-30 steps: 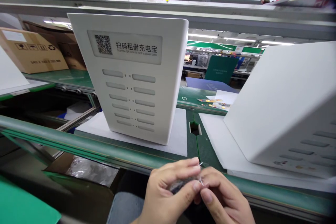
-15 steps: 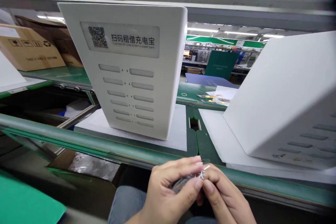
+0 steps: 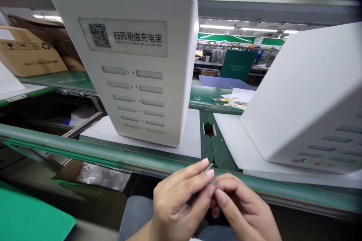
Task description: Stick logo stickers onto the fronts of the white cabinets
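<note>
- Pinching a thin pale strip [image 3: 209, 167] between bunched fingertips of left hand [image 3: 177, 199] and right hand [image 3: 244, 205], lower centre of the frame; strip mostly hidden.
- Overlapping, in view, the bench edge [image 3: 56, 141].
- Just beyond: narrow green gap [image 3: 220, 150] between left sheet [image 3: 192, 135] and right sheet [image 3: 240, 143].
- Standing left of centre, close to the left sheet's front edge: cabinet [image 3: 130, 60].
- Filling the right side: second cabinet [image 3: 302, 90].
- Below the edge, lower left: open box [image 3: 85, 192] with plastic [image 3: 98, 175] inside.

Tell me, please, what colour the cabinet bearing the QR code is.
The cabinet is white; the head view, the only one, shows it best.
</note>
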Demonstrator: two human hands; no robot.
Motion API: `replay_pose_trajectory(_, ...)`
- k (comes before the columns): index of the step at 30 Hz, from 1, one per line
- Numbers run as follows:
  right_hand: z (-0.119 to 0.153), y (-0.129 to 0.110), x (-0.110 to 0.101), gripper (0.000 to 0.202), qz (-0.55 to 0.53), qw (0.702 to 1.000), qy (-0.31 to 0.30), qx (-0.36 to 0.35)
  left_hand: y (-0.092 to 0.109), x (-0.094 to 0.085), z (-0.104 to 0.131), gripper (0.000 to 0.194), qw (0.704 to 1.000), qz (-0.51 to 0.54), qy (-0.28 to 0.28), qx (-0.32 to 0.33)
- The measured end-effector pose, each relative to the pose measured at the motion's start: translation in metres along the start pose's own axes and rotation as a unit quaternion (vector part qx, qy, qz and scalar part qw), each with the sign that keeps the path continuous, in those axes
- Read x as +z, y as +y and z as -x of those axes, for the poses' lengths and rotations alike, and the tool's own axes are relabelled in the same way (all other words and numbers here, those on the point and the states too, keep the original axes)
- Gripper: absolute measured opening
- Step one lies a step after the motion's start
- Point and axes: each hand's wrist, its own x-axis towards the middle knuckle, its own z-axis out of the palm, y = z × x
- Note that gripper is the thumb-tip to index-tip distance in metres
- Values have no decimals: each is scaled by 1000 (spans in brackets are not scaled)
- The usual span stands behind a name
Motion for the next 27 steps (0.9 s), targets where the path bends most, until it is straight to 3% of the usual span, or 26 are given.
replay_pose_trajectory(4,-1,3,1,19,7,1000,18,-5,1,1,4,25,998,-28,1,61)
replay_pose_trajectory(8,0,5,1,22,24,999,42,-19,0,2,5,25,996,-29,-23,82)
replay_pose_trajectory(14,2,6,-2,19,45,999,23,-8,0,3,4,23,998,-24,-11,57)
replay_pose_trajectory(20,3,3,1,15,-26,999,10,27,-1,3,2,24,999,-22,2,24)
replay_pose_trajectory(27,0,6,0,17,24,999,36,-17,-1,4,4,23,999,-23,-2,31)
